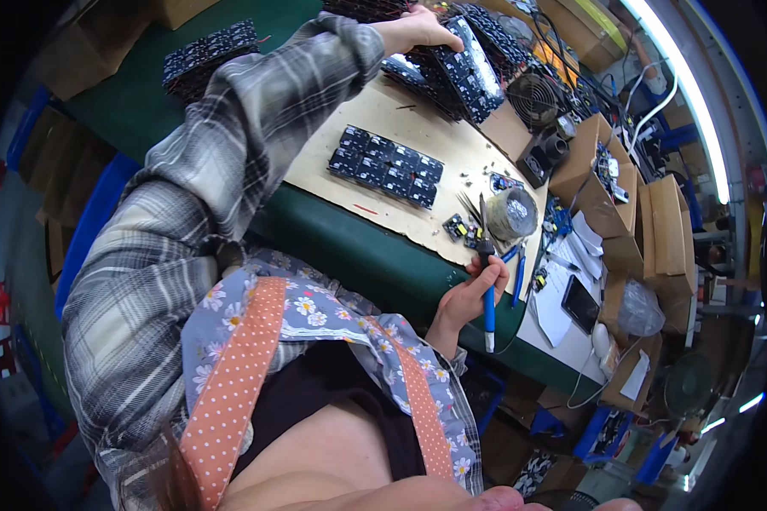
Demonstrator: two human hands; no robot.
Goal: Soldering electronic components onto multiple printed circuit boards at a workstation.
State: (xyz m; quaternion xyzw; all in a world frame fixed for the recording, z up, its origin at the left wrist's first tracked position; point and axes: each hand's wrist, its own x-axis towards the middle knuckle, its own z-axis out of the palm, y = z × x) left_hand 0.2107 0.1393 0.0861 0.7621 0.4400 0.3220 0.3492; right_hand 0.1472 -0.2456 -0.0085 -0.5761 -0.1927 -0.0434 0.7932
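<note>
My left hand (pixel 422 32) reaches to the far side of the bench, its fingers closed on the edge of a black circuit board panel (pixel 471 72) that is tilted up among other panels. In my right hand (pixel 471 296) is a soldering iron (pixel 488 311) with a blue handle, its tip pointing away from me. Another black panel (pixel 386 166) with pale components lies flat on the tan work board (pixel 332 192), between my hands. Just beyond the iron's tip stand a round container with a silvery top (pixel 513 213) and small boards with yellow parts (pixel 464 228).
Stacked black panels (pixel 209 55) sit at the far left on the green table (pixel 132 102). At the right are a small black fan (pixel 533 98), an open cardboard box (pixel 601 175), a phone (pixel 580 303) on papers, blue-handled tools (pixel 518 277) and loose cables.
</note>
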